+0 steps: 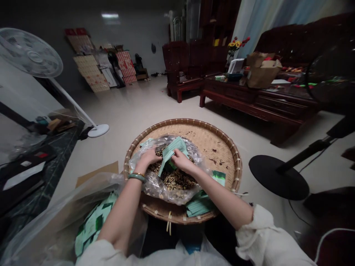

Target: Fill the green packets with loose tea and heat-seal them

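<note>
Green paper packets (169,153) sit gripped in the closed fingers of the right hand (181,162), while the left hand (148,157) presses curled fingers against them, just above brown dried bits (172,180) inside a clear plastic bag (151,186) resting on a round woven bamboo tray (213,142).

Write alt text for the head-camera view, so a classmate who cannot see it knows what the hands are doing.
The left hand and right hand meet at a bundle of pale green paper packets, above a clear plastic bag of dried brown pieces. The bag sits in a round woven bamboo tray.
</note>
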Motion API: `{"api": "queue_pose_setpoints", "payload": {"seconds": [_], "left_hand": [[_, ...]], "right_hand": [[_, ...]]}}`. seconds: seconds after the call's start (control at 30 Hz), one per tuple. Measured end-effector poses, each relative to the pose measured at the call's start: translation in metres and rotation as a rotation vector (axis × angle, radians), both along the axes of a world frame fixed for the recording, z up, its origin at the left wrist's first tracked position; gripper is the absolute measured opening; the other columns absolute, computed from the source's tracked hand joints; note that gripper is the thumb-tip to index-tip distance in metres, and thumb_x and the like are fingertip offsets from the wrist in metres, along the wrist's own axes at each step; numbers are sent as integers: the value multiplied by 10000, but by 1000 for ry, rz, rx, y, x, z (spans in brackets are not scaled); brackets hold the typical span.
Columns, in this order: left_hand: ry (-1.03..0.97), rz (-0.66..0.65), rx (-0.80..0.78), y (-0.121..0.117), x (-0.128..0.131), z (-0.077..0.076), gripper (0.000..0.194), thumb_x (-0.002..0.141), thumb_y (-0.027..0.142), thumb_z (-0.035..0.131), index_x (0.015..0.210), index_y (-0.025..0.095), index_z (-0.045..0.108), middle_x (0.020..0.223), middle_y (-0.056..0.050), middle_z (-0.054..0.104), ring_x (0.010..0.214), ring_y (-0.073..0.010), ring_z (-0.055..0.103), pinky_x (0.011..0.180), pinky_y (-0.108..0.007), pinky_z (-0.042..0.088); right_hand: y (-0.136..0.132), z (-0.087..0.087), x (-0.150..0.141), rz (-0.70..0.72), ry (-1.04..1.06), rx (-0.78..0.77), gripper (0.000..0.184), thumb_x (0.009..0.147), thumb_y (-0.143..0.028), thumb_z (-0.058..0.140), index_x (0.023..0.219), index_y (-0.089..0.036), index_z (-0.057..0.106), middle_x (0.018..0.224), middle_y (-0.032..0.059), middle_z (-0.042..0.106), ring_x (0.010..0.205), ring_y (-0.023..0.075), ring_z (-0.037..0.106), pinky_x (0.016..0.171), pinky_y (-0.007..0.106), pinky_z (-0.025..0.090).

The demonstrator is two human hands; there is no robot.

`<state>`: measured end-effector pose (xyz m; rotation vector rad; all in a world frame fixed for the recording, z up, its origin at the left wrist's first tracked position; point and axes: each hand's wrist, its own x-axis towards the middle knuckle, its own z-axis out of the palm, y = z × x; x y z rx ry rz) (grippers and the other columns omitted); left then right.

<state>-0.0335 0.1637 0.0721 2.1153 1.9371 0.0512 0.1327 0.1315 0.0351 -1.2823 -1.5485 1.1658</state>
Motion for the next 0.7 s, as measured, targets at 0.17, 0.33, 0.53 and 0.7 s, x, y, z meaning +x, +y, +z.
{"api": "queue_pose_setpoints", "payload": {"seconds": [0.17,0.33,0.53,0.7], "left_hand": [[11,-37,28,-37,4,12,526,721,280,630,1213,179,474,1112,-111,646,976,-243,616,794,-292,454],[164,-80,146,-82,23,17,408,719,179,623,1110,183,507,1086,-101,584,1012,-254,544,834,-347,435],[318,-277,264,-125,59,5,279,739,23,504,974,155,578,1025,-128,567,972,-271,508,747,-377,475],[146,-395,387,-137,54,-2,389,693,177,658,1072,203,572,1274,-134,475,1166,-333,414,886,-475,443]], "right_hand": [[5,6,2,11,54,-115,58,778,-159,428,755,-212,425,634,-37,468,624,125,495,545,203,408],[7,15,5,44,108,-252,68,799,-154,397,774,-216,384,603,-59,438,497,90,470,466,178,400],[1,29,10,75,157,-323,97,794,-138,413,755,-217,372,588,-64,451,493,99,502,480,231,470],[-11,39,30,54,196,-246,61,772,-196,460,732,-208,415,676,-27,522,569,124,547,499,260,495]]}}
